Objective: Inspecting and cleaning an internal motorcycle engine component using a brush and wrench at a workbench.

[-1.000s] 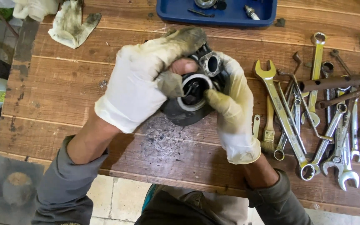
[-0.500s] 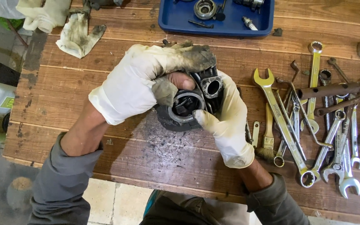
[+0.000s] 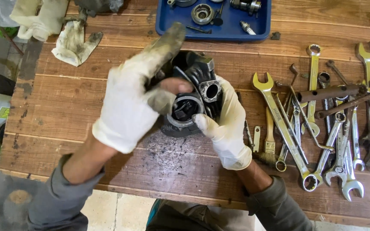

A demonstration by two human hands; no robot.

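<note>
Firmly, my left hand [image 3: 129,102] and right hand [image 3: 225,128] gripped the finned engine cylinder [image 3: 193,100] just above the table [image 3: 65,111], tilting its bore toward me, my bare fingertip [image 3: 174,84] probing its rim.

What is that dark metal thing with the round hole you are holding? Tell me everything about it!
The dark engine part is blackish metal with thin ribs on its side. It has a big round opening with a shiny grey ring facing up, and a smaller round port beside it. It looks grimy. It is held just over the wooden table, above a sooty patch. The left hand in a dirty white glove covers its top, with a bare fingertip poking through. The right hand cups its lower side.
</note>
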